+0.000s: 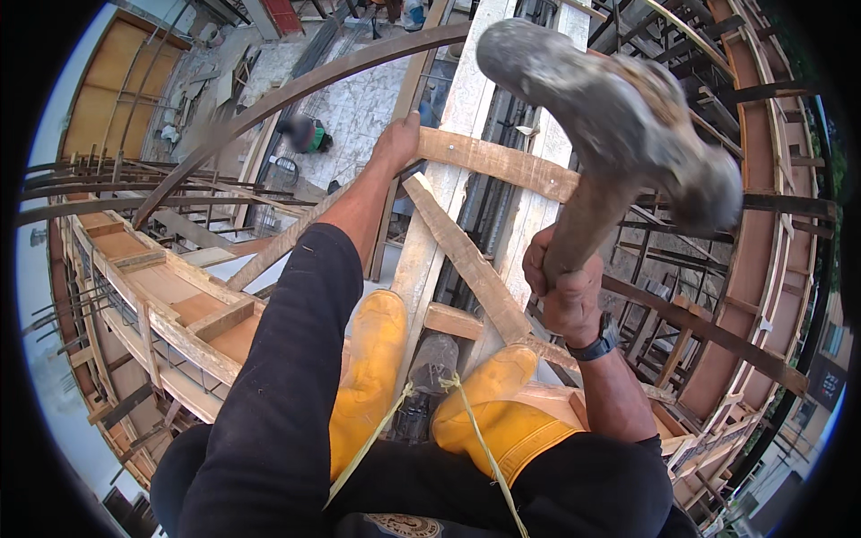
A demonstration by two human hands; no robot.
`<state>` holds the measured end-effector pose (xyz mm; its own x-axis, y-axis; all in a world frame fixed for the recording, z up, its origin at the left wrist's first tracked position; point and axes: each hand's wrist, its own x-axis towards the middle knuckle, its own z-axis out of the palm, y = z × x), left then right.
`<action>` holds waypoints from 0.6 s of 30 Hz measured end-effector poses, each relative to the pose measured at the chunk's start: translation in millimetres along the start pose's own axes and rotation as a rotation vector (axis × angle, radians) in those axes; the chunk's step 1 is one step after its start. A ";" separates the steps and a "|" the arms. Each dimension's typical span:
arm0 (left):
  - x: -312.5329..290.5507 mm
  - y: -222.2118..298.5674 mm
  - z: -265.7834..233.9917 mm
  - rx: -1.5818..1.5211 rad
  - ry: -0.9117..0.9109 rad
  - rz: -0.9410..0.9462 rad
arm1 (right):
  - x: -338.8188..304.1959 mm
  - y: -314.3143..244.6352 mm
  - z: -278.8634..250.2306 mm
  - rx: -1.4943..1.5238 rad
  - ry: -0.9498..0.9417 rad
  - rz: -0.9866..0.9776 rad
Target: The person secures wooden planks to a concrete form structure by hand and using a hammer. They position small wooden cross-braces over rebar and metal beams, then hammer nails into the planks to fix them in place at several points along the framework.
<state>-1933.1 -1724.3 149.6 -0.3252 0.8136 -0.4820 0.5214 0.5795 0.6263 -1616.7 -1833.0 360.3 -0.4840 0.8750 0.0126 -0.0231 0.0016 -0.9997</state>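
My right hand (565, 287) grips the wooden handle of a hammer (619, 125), raised close to the camera so its grey, dirt-caked head looks large and blurred. My left hand (397, 142) reaches forward and holds the end of a short wooden crosspiece (502, 163) lying across the long pale planks (462, 117) of the formwork. A diagonal wooden brace (466, 260) runs from that crosspiece back toward my feet. My yellow rubber boots (372, 368) stand on the timber below, and a dark watch sits on my right wrist.
I am high on curved wooden formwork with steel rebar (502, 134) between the boards. A yellow string (475, 430) crosses my boots. Far below lie a concrete floor and a person in green (307, 134). Open gaps show on both sides.
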 end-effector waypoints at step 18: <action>-0.5 29.7 19.7 -0.066 -0.013 -0.046 | 18.2 63.8 -44.7 -0.440 -0.045 0.640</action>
<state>-1901.9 -1708.4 156.3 -0.3370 0.7859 -0.5185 0.4530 0.6181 0.6424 -1587.9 -1795.3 295.9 -0.3210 0.7500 -0.5783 0.6174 -0.2973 -0.7283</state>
